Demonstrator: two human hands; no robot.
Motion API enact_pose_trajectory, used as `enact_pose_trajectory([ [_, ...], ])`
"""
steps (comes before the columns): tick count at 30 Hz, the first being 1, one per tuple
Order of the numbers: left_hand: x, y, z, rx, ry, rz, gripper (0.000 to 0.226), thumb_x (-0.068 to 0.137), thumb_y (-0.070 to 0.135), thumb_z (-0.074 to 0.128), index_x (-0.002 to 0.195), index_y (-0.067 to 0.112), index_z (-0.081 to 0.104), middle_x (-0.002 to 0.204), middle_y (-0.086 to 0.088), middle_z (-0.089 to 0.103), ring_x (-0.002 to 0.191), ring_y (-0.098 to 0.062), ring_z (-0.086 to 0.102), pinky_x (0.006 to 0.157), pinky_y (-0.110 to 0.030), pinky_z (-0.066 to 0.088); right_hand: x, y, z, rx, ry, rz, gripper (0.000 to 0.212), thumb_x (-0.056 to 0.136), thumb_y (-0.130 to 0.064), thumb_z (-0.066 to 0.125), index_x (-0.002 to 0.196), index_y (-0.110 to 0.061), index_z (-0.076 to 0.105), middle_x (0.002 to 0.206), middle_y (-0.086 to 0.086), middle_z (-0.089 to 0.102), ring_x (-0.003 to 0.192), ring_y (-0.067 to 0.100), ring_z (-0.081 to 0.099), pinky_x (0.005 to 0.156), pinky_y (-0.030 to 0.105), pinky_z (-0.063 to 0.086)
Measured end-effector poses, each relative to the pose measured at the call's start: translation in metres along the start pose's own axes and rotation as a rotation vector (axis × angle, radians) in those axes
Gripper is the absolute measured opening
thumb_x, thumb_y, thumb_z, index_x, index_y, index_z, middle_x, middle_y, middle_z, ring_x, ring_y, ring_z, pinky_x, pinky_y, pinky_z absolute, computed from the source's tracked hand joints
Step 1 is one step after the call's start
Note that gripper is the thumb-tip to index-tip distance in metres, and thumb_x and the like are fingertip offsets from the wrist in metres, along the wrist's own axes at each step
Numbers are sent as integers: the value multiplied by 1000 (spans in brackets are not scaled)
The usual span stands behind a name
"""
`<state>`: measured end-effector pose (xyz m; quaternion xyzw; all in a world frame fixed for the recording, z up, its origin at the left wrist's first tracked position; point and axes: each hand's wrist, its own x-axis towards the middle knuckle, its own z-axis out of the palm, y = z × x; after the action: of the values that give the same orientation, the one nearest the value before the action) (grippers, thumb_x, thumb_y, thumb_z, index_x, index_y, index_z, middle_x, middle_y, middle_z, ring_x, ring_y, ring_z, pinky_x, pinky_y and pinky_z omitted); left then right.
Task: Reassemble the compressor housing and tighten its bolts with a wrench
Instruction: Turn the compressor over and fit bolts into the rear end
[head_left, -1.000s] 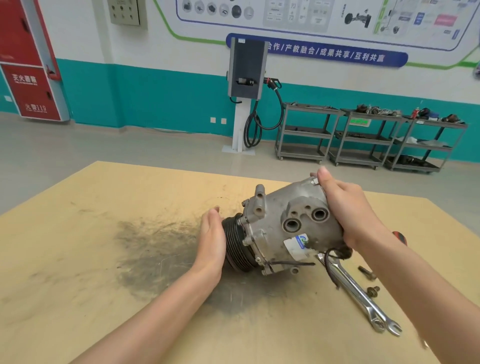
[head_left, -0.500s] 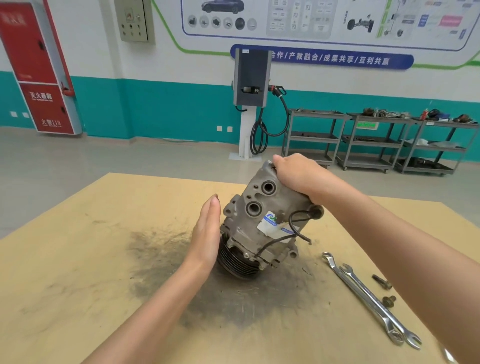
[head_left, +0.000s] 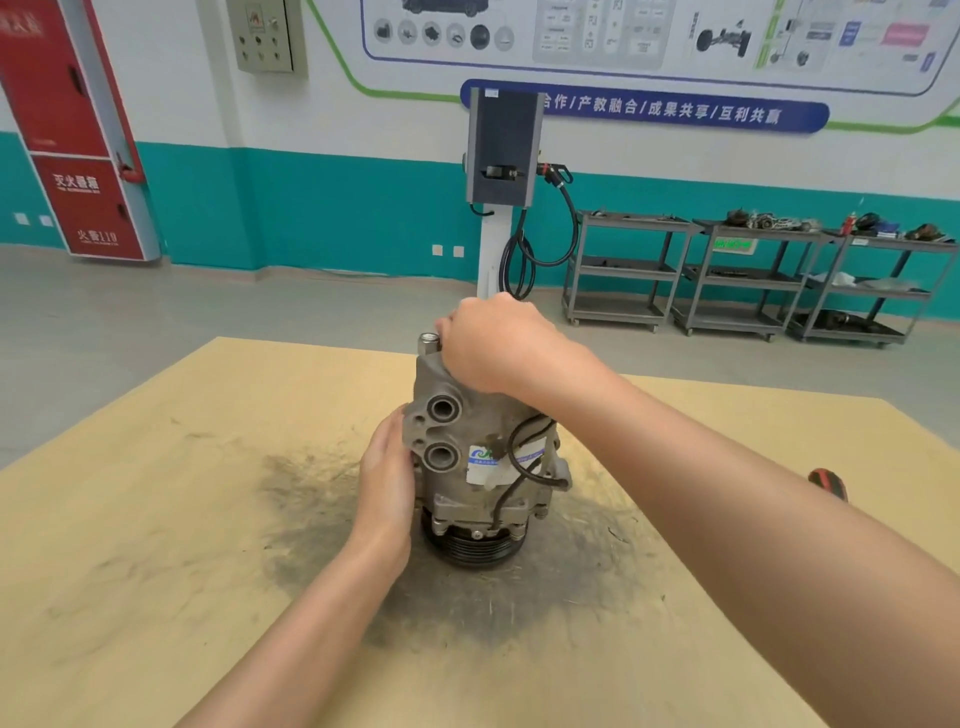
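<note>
head view, both hands on the work. right hand curls over the top end of the compressor, fingers wrapped on the upper casting; left hand lies with straight fingers flat against the housing's left flank, steadying rather than gripping. one compressor stands between the hands, near the middle of the wooden table, on a dark grease stain — its long axis close to vertical, pulley end down on the board, two round ports facing the camera, a black wire looped across the label. the right hand is the upper one and sits nearest the top face, where bolts would judgedly be seated; the left is lower, at mid-body. no wrench or loose bolt shows in this view; one red-handled tool peeks past the right forearm at the table's right side. beyond: one charging post, three grey carts, one red cabinet.
</note>
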<state>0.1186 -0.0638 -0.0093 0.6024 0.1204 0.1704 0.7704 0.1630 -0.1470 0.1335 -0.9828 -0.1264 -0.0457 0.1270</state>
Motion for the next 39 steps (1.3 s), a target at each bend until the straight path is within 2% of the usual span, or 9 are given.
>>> enact_pose_trajectory([
  [3,-2,-7,4,-42,-37,-10,39,106,28,39,141,18,51,143,-4,55,132,-23,50,113,-49,38,-4,12,-6,-48,-29,-54,44,100,-30,23,133,-19,49,130,14,49,115,39,47,93,56,44],
  [7,-5,-15,9,-117,-16,6,40,105,22,39,144,16,47,147,-7,50,137,-26,46,115,-51,35,-17,17,-9,-86,-15,-121,44,101,-35,24,131,-24,54,128,11,54,110,37,51,95,52,45],
  [12,-16,-19,11,-130,28,58,40,105,20,39,144,25,48,144,-1,54,133,-21,50,113,-48,38,-46,16,-12,-44,67,-125,36,102,-30,31,121,-23,60,92,8,49,82,33,43,89,50,48],
  [20,-49,-25,44,-137,-13,85,39,108,28,31,145,31,42,149,10,44,137,-10,42,116,-42,34,-77,51,-19,-37,153,-87,38,104,-32,28,117,-31,63,110,9,62,84,30,43,77,44,42],
  [24,-60,-30,65,-129,-66,82,40,108,27,32,147,29,40,151,10,42,138,-8,40,118,-41,32,-86,74,-21,-8,212,-87,38,104,-37,28,131,-36,54,116,8,65,101,34,54,90,48,45],
  [27,-63,-33,71,-131,-92,86,39,108,29,32,146,32,39,151,12,41,138,-6,40,118,-40,31,-95,97,-32,197,146,-144,47,102,-48,25,149,-46,20,128,5,62,117,29,54,99,38,40],
  [29,-63,-36,69,-130,-101,92,40,107,30,32,146,34,39,150,14,42,139,-7,39,118,-42,31,-102,118,-43,496,138,-166,48,101,-50,30,149,-45,22,145,-9,48,133,13,43,107,31,31],
  [32,-60,-39,67,-94,-121,120,42,106,35,32,147,35,37,152,12,40,140,-9,38,119,-43,30,-111,154,-50,830,207,-74,44,101,-46,35,144,-40,37,137,-8,55,124,4,50,109,35,36],
  [39,-63,-38,66,-35,-48,233,36,99,36,39,132,32,52,136,13,56,131,-6,49,113,-42,38,-125,175,15,957,169,-25,68,85,-71,22,147,-43,29,151,-12,38,137,5,36,114,36,29],
])
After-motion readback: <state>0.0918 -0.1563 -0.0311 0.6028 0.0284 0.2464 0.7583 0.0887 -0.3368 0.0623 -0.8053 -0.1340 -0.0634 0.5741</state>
